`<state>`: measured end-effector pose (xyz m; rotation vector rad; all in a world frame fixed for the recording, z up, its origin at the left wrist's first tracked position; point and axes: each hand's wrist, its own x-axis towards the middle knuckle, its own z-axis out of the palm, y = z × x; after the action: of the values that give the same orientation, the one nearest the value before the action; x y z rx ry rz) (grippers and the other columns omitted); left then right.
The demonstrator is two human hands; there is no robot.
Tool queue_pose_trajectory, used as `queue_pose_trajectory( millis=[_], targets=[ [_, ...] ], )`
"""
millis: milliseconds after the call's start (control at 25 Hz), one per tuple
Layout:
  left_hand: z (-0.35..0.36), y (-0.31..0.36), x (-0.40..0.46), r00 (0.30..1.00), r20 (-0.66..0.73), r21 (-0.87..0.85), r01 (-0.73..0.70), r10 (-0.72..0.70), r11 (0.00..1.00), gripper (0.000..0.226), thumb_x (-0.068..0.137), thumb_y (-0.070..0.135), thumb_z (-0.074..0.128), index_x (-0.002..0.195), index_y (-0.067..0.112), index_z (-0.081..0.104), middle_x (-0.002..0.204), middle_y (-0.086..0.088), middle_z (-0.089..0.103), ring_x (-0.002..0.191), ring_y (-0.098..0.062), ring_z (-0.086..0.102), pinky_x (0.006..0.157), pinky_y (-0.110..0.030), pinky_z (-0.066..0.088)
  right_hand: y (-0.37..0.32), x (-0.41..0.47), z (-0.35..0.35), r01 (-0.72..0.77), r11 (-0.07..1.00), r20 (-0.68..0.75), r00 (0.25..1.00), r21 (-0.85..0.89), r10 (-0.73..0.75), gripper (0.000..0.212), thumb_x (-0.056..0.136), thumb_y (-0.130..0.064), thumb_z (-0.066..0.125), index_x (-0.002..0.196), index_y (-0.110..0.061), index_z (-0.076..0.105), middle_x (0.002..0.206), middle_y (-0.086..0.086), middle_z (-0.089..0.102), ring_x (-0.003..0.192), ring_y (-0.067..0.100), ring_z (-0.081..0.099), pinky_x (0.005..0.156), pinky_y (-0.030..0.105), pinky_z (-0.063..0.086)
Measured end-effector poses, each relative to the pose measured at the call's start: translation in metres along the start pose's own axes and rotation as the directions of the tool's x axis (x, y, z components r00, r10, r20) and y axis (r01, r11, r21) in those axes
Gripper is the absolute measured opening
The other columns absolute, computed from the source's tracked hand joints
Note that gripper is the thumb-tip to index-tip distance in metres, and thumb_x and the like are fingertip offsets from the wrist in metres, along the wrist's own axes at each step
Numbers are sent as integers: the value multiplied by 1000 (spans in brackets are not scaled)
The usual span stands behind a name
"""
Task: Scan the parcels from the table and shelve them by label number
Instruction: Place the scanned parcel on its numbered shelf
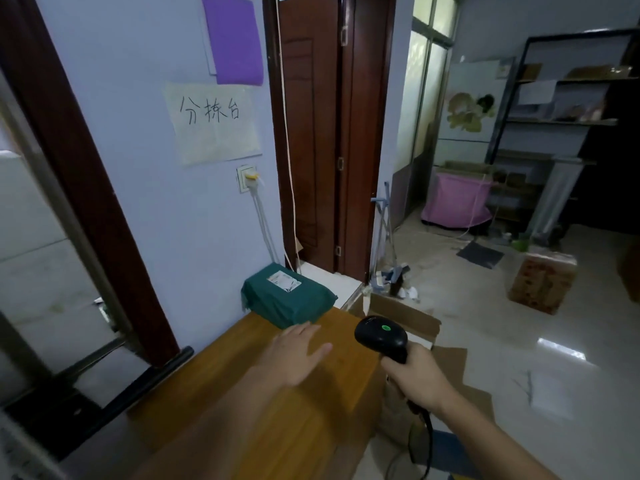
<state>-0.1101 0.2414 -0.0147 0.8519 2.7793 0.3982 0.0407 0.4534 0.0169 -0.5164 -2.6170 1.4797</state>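
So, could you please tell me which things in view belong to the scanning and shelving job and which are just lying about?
Part of the job:
- green parcel on the wooden table
- barcode scanner, gripped by the right hand
- left hand, open, reaching toward the parcel
- shelving across the room

Lying about:
- open cardboard box
- brown carton
- pink cloth

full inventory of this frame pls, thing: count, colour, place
parcel: 1, dark green with white label, far end of table
table: 1, brown wood, against wall
scanner: 1, black, green light on, over table's right edge
open carton: 1, brown, floor right of table
wall sign: 1, pale, handwritten, above parcel
brown box: 1, floor, right
shelf unit: 1, dark frame, far right
left hand: open, just short of parcel
right hand: grips scanner
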Motion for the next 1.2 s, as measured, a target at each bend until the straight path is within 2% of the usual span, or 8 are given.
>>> queue_pose_trajectory(
  millis=[160, 360, 560, 680, 800, 920, 1000, 1200],
  targets=[
    [-5, -6, 51, 998, 8, -5, 61, -61, 998, 74, 101, 74, 29, 164, 33, 27, 172, 6, 24, 158, -19, 22, 130, -46, 20, 0, 69, -10, 25, 999, 70, 997, 21, -26, 19, 87, -13, 64, 83, 5, 59, 59, 8, 54, 52, 19, 53, 53, 33, 43],
    [-4, -31, 122, 993, -9, 17, 121, -121, 992, 74, 101, 74, 28, 164, 35, 27, 172, 6, 25, 158, -18, 25, 128, -42, 19, -8, 155, -3, 23, 999, 125, 992, 33, -27, 15, 89, -13, 64, 77, -7, 58, 55, 7, 55, 47, 18, 54, 47, 31, 48],
    [-9, -61, 198, 987, 13, 55, 160, -161, 986, 75, 102, 73, 27, 164, 31, 26, 172, 3, 24, 158, -20, 24, 131, -43, 16, -16, 235, 4, 58, 998, 177, 983, -20, -53, 20, 91, -10, 64, 88, 9, 61, 52, 5, 55, 43, 12, 52, 47, 26, 46],
    [-6, -77, 234, 981, 23, 45, 190, -191, 981, 76, 103, 73, 27, 164, 28, 26, 173, 1, 23, 158, -21, 23, 130, -44, 17, -17, 276, 5, 62, 998, 230, 971, -8, -59, 21, 92, -8, 63, 94, 13, 59, 56, 10, 51, 44, 15, 51, 44, 25, 45],
    [7, -97, 266, 968, 15, 31, 250, -250, 968, 77, 103, 71, 33, 165, 26, 23, 175, -1, 16, 160, -23, 16, 131, -44, 14, -11, 319, 12, 48, 998, 307, 951, -31, -36, 21, 92, -6, 63, 85, 12, 57, 55, 10, 49, 44, 16, 49, 43, 25, 43],
    [32, -119, 294, 930, -14, -11, 367, -367, 930, 84, 101, 70, 39, 167, 21, 18, 176, -6, 7, 162, -28, 5, 131, -48, 11, 1, 360, 22, 61, 996, 390, 920, -62, -32, 22, 90, -5, 64, 71, 2, 55, 45, -8, 45, 41, 9, 44, 45, 24, 40],
    [53, -132, 314, 881, -10, -52, 473, -474, 880, 88, 101, 72, 36, 168, 19, 13, 176, -8, 1, 162, -30, -1, 131, -50, 10, 10, 387, 30, 74, 995, 426, 904, -66, -39, 32, 89, -2, 65, 62, -9, 48, 41, -11, 41, 38, 2, 40, 43, 18, 37],
    [91, -149, 360, 779, -4, -200, 614, -627, 764, 95, 97, 75, 39, 168, 20, 8, 176, -9, -3, 162, -32, -1, 129, -51, 13, 30, 436, 39, 73, 995, 501, 865, -68, -30, 26, 87, 2, 65, 69, -12, 52, 42, -11, 45, 38, 1, 42, 42, 14, 36]
  ],
)
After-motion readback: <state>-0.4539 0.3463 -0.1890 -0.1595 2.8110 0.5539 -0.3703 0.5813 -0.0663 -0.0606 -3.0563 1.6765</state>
